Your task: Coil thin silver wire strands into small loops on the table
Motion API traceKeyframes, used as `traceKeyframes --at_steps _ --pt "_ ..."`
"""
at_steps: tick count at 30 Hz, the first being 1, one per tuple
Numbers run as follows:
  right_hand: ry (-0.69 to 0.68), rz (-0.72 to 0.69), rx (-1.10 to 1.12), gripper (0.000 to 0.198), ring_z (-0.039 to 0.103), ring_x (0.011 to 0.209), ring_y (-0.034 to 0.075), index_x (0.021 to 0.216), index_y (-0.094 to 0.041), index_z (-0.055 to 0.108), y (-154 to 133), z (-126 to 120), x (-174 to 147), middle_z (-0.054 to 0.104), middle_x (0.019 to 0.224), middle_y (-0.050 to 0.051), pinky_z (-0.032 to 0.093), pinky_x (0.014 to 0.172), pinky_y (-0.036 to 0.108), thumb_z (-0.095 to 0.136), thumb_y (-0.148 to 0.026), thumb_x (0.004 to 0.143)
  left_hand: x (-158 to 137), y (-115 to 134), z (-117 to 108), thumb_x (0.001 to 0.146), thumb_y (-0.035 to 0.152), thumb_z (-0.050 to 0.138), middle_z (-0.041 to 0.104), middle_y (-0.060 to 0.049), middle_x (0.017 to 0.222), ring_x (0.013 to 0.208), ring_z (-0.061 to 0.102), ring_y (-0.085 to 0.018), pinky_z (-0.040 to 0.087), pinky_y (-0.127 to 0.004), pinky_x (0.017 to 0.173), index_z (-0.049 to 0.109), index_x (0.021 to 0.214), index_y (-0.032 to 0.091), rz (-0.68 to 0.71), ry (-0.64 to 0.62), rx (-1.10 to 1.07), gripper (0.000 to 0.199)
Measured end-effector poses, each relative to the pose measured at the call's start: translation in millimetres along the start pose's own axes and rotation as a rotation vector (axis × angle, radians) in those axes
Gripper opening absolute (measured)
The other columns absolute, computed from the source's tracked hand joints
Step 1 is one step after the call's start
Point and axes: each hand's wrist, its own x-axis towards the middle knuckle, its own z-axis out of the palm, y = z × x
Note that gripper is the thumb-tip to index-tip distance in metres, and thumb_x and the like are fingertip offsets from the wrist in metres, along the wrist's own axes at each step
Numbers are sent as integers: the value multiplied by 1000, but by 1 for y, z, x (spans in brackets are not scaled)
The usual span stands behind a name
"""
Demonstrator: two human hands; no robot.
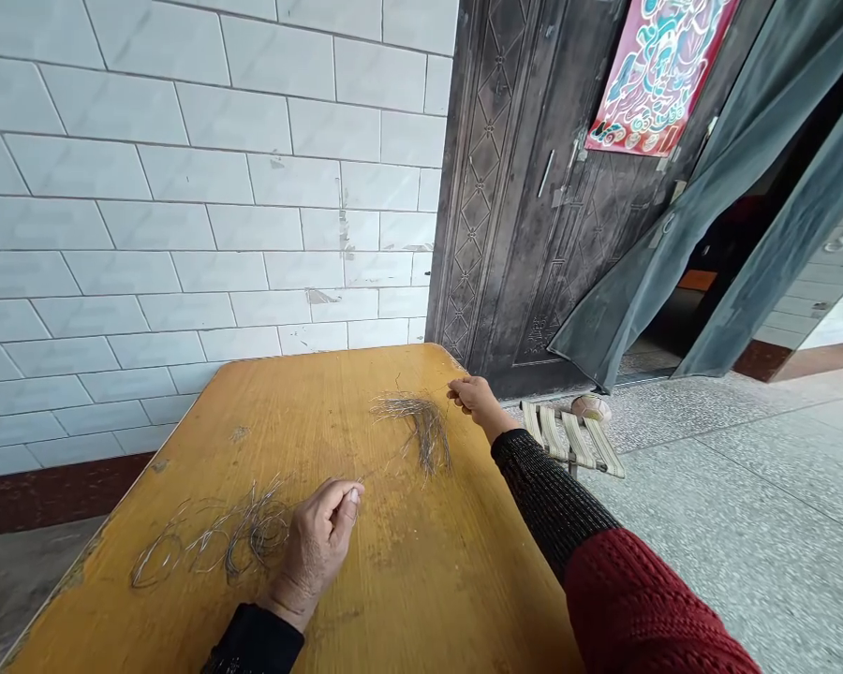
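Observation:
My left hand [321, 538] is closed in a pinch, thumb against forefinger, over the near middle of the wooden table. A faint thin wire [366, 476] shows at its fingertips. Left of that hand lies a loose tangle of curled thin wires [243, 535]. My right hand [473, 397] is stretched out to the table's far right edge, its fingers pinched together on a thin dark strand that looks like wire. Just left of it rests a bent bundle of cut wires [425, 426], fanned at both ends. Whether one wire joins both hands cannot be made out.
The yellow wooden table [421, 608] stands against a white tiled wall [175, 225]. A dark patterned door [526, 215] and a grey-green curtain [646, 281] are beyond it. On the floor at the right are a strapped stool [569, 440] and a pale round object [591, 407].

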Motion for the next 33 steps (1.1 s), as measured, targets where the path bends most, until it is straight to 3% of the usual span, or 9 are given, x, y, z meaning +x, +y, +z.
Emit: traceKeyframes --at_steps 5,7,10,13,18,21,26,33 --pt "62 -47 174 30 57 91 18 112 -14 51 -14 -9 -18 55 109 8 49 76 37 50 -31 87 0 -1 -1 85 26 38 65 -5 71 62 63 -14 49 -24 58 59 81 17 -46 -5 -8 23" --pt "101 -89 227 22 58 71 12 101 -11 54 -19 -15 -22 60 93 6 49 61 27 48 -27 87 0 0 -2 85 27 38 66 -5 71 63 63 -15 49 -24 58 59 80 17 -63 -7 -6 24" --pt "112 -161 290 11 42 40 3 80 -13 50 -25 -20 -30 56 63 -2 33 37 15 43 -20 86 1 1 -3 85 27 38 67 -6 72 65 64 -15 50 -25 58 59 80 16 -81 -1 -7 24" --pt "-8 -203 311 10 35 33 2 73 -17 44 -26 -11 -43 55 54 -5 25 32 15 43 -18 83 2 2 -4 84 27 39 67 -6 74 66 64 -15 50 -25 59 60 80 17 -87 4 -6 24" --pt "-313 -206 211 13 32 27 4 70 -19 41 -16 36 -67 67 65 1 27 30 17 42 -20 82 3 1 -3 84 28 40 68 -6 72 66 64 -16 50 -24 58 60 78 17 -80 13 6 24" --pt "-385 -186 119 13 32 25 4 68 -19 41 -8 55 -70 68 66 1 29 31 18 45 -16 79 3 0 -3 83 29 39 67 -6 71 61 64 -15 50 -23 54 61 79 17 -96 -2 0 25" --pt "-296 -150 -12 14 42 31 7 66 -18 44 2 47 -59 64 58 -1 28 33 17 49 -8 72 2 1 -3 84 29 39 66 -5 71 56 62 -13 50 -22 52 60 80 17 -125 -33 -34 25" --pt "-187 -138 -18 16 36 28 6 63 -19 44 8 18 -56 61 52 -3 24 33 19 50 -6 70 0 -3 -2 85 30 39 66 -6 71 63 64 -15 51 -23 55 60 79 17 -124 -34 -53 25"
